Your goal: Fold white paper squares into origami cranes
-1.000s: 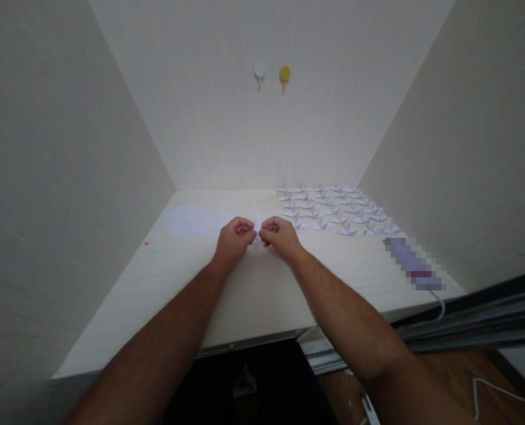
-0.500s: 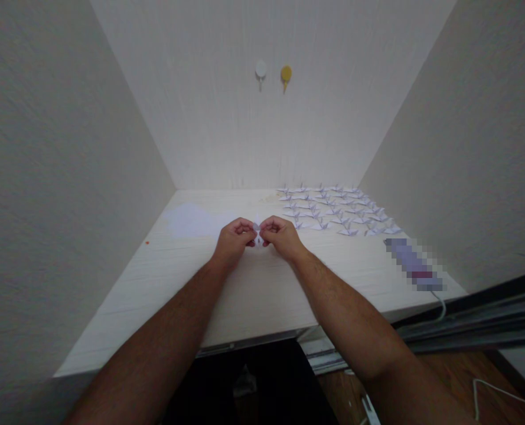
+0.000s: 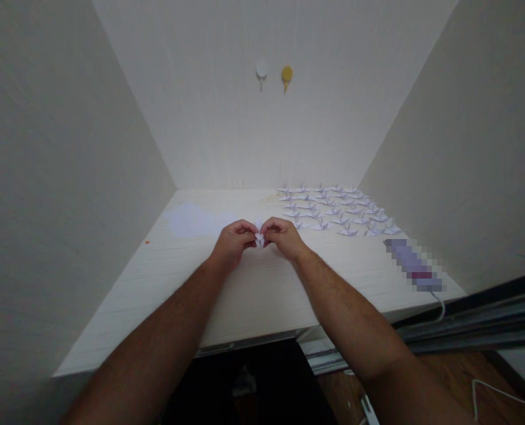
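A small piece of folded white paper point(image 3: 259, 240) is pinched between my two hands above the middle of the table. My left hand point(image 3: 235, 241) grips its left side with thumb and fingertips. On the opposite side my right hand point(image 3: 282, 236) holds it the same way. Fingers cover much of the paper, so its full shape is hidden. Just beyond my right hand stand rows of white origami cranes point(image 3: 333, 211). Left of my left hand, white paper sheets point(image 3: 191, 219) lie flat on the table.
The pale table point(image 3: 156, 307) is walled on three sides. A blurred-out device point(image 3: 415, 264) with a white cable point(image 3: 442, 310) lies at the right edge. A white hook point(image 3: 261, 69) and a yellow hook point(image 3: 287, 74) are on the back wall. A tiny orange bit point(image 3: 147, 242) is at left.
The paper between my fingertips has changed shape, and its pointed folds now face me more plainly. Both hands have stayed nearly in place.
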Available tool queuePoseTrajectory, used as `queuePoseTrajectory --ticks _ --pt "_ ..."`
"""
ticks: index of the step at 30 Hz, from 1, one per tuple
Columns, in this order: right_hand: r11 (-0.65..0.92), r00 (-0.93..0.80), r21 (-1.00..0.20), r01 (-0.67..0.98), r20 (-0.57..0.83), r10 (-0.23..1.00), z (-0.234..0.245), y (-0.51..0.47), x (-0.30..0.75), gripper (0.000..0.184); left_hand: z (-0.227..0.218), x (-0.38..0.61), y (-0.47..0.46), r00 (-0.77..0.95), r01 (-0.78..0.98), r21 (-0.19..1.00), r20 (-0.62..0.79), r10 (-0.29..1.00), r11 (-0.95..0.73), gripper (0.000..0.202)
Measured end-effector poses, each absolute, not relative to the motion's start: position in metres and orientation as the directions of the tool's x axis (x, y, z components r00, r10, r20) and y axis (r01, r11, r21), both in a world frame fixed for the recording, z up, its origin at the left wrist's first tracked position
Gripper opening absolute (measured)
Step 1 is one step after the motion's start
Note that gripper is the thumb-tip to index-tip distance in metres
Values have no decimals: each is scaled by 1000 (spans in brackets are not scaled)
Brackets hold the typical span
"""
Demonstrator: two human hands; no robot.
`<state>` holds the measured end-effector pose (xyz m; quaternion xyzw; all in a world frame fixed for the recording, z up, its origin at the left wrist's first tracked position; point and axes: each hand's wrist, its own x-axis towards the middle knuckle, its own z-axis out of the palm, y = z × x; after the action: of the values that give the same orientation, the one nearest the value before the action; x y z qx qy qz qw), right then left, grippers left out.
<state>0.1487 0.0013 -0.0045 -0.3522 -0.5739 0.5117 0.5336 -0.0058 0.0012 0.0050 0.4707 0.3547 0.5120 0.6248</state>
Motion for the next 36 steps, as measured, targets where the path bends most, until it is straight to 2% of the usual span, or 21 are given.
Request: queuePoseTrajectory --ticks 12,18,22,27,33,36 --pt "220 -171 -970 -102 234 957 2 -3 149 5 4 -7 2 254 -301 947 -30 967 109 18" --pt "234 -176 -971 -37 237 955 -1 -2 150 5 2 -8 3 265 -260 962 -5 964 77 13" --pt "220 -177 -975 -10 218 960 -2 -2 152 7 1 -8 3 240 -182 983 33 970 12 20" --pt "182 -148 -983 -33 185 972 1 -4 151 4 1 -9 4 208 -168 985 75 975 -40 30" --pt "175 -100 -984 -30 177 979 1 -5 146 20 1 -9 4 214 -131 991 67 975 -40 37" --pt "184 -93 -983 -27 186 978 -1 -4 146 21 0 -9 5 202 -116 992 74 977 -51 37"
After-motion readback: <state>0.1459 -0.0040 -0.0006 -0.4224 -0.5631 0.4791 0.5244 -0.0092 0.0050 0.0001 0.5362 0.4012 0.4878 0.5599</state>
